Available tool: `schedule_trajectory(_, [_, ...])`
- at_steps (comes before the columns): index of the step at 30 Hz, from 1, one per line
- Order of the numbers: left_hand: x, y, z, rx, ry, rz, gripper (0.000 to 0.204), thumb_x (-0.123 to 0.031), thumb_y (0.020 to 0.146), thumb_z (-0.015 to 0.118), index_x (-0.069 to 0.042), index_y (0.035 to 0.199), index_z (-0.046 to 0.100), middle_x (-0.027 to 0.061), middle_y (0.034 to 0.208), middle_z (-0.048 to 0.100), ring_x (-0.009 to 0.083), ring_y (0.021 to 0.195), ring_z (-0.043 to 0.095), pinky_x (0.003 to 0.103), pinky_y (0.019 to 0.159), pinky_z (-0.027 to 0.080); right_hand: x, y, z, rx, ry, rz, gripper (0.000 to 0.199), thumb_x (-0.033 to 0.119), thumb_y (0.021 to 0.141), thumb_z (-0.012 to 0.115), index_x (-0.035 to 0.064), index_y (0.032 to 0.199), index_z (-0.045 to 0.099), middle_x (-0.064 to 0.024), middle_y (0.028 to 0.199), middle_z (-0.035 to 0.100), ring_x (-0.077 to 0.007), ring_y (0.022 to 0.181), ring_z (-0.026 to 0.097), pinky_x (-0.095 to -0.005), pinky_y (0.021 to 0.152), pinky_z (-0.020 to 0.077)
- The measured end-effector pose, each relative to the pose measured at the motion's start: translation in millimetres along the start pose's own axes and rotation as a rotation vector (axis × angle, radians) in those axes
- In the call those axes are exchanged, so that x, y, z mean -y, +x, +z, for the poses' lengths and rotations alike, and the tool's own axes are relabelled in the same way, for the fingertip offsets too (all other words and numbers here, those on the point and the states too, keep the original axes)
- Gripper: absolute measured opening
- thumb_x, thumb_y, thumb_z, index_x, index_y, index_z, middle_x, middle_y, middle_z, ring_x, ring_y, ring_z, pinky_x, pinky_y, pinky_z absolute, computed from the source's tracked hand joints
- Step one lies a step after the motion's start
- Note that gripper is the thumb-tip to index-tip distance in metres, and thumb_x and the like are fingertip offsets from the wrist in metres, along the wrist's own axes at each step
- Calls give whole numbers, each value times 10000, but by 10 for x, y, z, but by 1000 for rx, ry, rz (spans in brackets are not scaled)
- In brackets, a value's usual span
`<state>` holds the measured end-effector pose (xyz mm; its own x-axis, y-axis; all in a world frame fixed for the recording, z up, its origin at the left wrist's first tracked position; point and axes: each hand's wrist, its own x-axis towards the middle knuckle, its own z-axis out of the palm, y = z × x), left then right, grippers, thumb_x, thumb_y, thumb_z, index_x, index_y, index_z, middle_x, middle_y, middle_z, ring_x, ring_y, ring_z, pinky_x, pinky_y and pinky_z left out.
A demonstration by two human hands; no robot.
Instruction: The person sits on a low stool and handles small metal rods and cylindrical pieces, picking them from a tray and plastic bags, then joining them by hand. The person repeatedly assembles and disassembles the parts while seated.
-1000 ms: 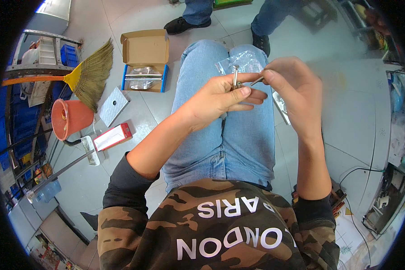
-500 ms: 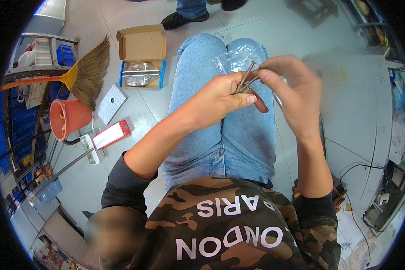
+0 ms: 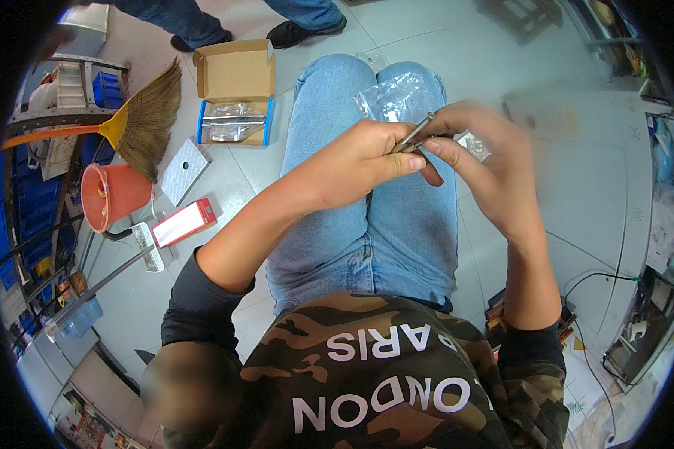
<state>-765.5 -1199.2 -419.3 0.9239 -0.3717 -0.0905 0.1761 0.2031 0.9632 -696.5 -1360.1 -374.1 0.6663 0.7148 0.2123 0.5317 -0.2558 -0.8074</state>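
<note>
a: pinching tight, both of them — left hand (image 3: 359, 161) has its fingers pressed together round a slim metal rod (image 3: 416, 132), held over the lap, just above the knees.
b: and the right hand (image 3: 487, 165)?
a: thumb and forefinger nipped on the rod's lower end, with a small shiny metal piece (image 3: 475, 144) tucked in against the fingers. can't tell how the two bits join, too small to see.
b: clear plastic bag (image 3: 397, 97) sits on the right knee, just beyond the hands.
a: right. if i'm judging it, steady the rod with the left and let the right do the fine turning, hands close in, so nothing small drops to the floor (image 3: 577, 172).
b: what's down there?
a: open cardboard box (image 3: 234, 90) with bagged metal parts, a broom (image 3: 120, 127), an orange bucket (image 3: 112, 196), a red and white box (image 3: 183, 222), all off to the left. someone else's shoes (image 3: 303, 31) up ahead.
</note>
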Motion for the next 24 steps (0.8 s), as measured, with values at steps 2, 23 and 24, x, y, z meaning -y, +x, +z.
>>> schedule_trajectory(2, [-1,17,-19,28,-1,19,256,-103,881,468,41,1089,509,110,941,621,153,921,557,290,842,414,-6,13,-14,23,-58,-51,82,63,730,641,12,777,597,-75,728,580,-182,644,568,-262,587,447])
schedule_trajectory(23, [-110,-8,-33,-27,-66,-61,262,-137,850,547,-8,1073,594,41,871,641,42,582,395,187,533,368,73,-69,-99,-120,-43,-91,95,44,730,641,0,782,575,-77,730,583,-173,665,569,-263,591,443])
schedule_trajectory(24, [-124,-5,-34,-20,-73,-60,262,-138,848,551,-12,1072,597,39,871,641,46,594,408,191,543,378,89,-74,-106,-142,-77,-140,88,35,728,638,-1,779,575,-77,731,581,-175,666,566,-263,592,441])
